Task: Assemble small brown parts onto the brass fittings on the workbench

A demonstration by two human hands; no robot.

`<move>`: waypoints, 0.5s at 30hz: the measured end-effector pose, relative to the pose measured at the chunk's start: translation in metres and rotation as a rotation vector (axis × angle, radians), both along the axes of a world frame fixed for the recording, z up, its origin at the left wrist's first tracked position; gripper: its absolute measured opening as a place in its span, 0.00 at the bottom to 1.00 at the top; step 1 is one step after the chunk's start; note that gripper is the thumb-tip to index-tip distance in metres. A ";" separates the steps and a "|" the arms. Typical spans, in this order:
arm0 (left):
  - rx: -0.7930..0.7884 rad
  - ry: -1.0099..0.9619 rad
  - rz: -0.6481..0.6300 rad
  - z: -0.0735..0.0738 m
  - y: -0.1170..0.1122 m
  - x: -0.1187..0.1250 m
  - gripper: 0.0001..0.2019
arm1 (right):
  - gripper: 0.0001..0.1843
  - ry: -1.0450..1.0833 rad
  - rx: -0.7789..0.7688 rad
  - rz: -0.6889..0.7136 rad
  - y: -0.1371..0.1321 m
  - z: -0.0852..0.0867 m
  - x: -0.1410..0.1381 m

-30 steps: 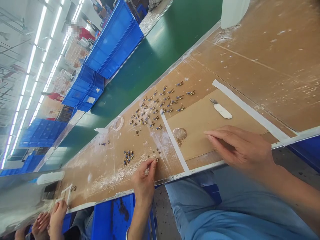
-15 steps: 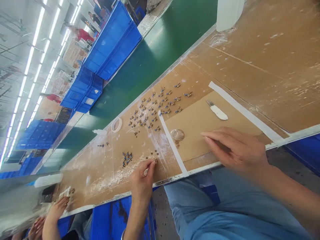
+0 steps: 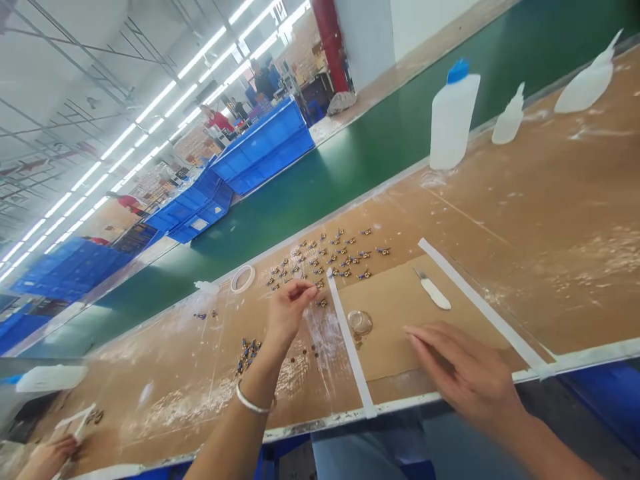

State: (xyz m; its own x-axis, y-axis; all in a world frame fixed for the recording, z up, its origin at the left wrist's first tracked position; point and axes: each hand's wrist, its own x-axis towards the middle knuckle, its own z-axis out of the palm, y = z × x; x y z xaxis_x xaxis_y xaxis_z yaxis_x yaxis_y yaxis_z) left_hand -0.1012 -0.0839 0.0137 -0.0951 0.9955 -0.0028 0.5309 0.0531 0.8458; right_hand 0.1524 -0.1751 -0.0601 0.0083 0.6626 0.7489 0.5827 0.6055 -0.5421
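- Left hand (image 3: 289, 312) reaches out over the table (image 3: 550, 220), thumb and forefinger pinched together at the near edge of the parts (image 3: 330, 257); I cannot tell whether a part sits between them
- The parts, small brass-and-blue pieces, lie spread in loose rows on the table, between the tape ring (image 3: 243, 279) and the knife (image 3: 434, 293)
- A bracelet (image 3: 250, 403) circles the left wrist
- Right hand (image 3: 465, 375) lies flat on the cardboard (image 3: 400, 313), fingers apart and stretched out, holding nothing
- A clear dish (image 3: 360, 322) sits just beside the white strip (image 3: 350, 347), near the right fingertips
- A small blue heap (image 3: 247, 352) lies by the left forearm
- A white bottle (image 3: 453, 120) with a blue cap stands at the far edge, beside the green belt (image 3: 350, 160); any label is too small to read
- A co-worker's hand (image 3: 45, 457) shows at the lower left corner
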 end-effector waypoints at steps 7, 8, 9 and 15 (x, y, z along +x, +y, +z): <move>0.034 0.092 -0.123 -0.009 0.103 0.048 0.05 | 0.10 -0.021 0.026 -0.022 0.003 0.007 -0.001; 0.036 0.107 -0.129 -0.012 0.116 0.055 0.05 | 0.10 -0.022 0.027 -0.029 0.003 0.007 -0.001; 0.038 0.125 -0.133 -0.014 0.127 0.061 0.05 | 0.11 -0.021 0.031 -0.034 0.004 0.007 -0.001; 0.039 0.280 -0.148 -0.017 0.157 0.076 0.09 | 0.13 -0.014 0.000 0.022 0.002 0.002 0.001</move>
State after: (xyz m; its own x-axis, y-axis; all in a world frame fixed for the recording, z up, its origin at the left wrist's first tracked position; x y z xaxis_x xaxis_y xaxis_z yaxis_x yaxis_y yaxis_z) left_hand -0.0254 0.0733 -0.0032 0.0591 0.9974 0.0410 0.7429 -0.0714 0.6656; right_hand 0.1529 -0.1731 -0.0584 -0.0165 0.6623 0.7491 0.5769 0.6182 -0.5339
